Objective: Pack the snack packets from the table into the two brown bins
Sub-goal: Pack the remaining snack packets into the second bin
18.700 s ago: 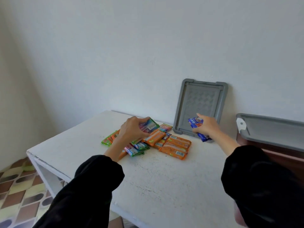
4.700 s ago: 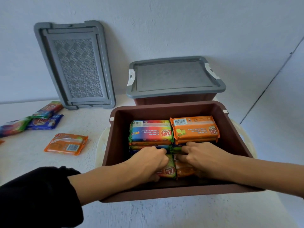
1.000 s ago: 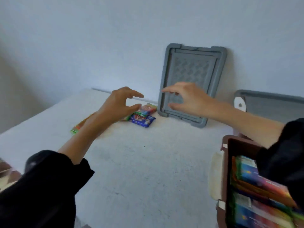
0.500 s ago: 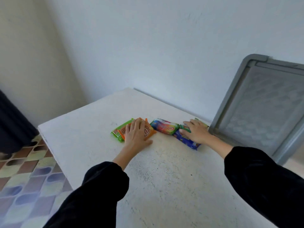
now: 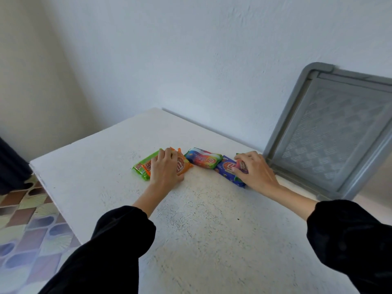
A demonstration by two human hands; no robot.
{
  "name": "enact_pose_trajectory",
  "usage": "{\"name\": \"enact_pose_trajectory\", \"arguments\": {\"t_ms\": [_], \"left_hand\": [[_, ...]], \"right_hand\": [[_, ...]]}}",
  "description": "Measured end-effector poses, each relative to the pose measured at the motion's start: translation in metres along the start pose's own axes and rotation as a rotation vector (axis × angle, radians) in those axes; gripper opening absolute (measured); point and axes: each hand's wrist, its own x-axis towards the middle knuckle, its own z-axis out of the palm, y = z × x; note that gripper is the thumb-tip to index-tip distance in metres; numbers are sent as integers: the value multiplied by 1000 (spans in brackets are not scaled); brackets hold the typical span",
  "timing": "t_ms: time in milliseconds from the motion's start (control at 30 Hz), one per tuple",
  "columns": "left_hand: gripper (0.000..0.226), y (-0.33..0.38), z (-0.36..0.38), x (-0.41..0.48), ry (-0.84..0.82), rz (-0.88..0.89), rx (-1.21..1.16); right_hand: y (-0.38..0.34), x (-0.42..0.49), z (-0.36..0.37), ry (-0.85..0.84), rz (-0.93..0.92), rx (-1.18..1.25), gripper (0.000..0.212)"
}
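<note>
head view: two hands (image 5: 165, 169) (image 5: 255, 174) on at least five snack packets (image 5: 203, 160), one lid (image 5: 331, 132).

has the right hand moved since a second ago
Yes: the right hand, then raised in front of the grey lid, is now down on the table left of the lid's base, fingers curled over the blue snack packet.
</note>
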Motion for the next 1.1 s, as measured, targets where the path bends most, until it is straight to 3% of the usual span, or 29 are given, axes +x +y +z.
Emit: {"name": "enact_pose_trajectory", "arguments": {"t_ms": [100,333,433,567,800,1100], "left_hand": [[73,1,-2,-1,-15,-2,-21],[75,-3,-12,-6,-79,12,-82],[70,-5,-14,-11,-96,17,-110],[69,-6,-15,-22,-132,17,-168],[69,0,-43,-37,-89,70,-311],[67,100,-155,-50,7,557,-487]], "right_hand": [[-10,6,3,-104,149,16,53],[-20,25,9,-171,390,164,54],[-21,25,3,-158,422,211,47],[-22,13,-5,-235,443,205,66],[-13,-21,-34,-330,319,245,78],[16,-126,-176,-213,140,202,81]]}}
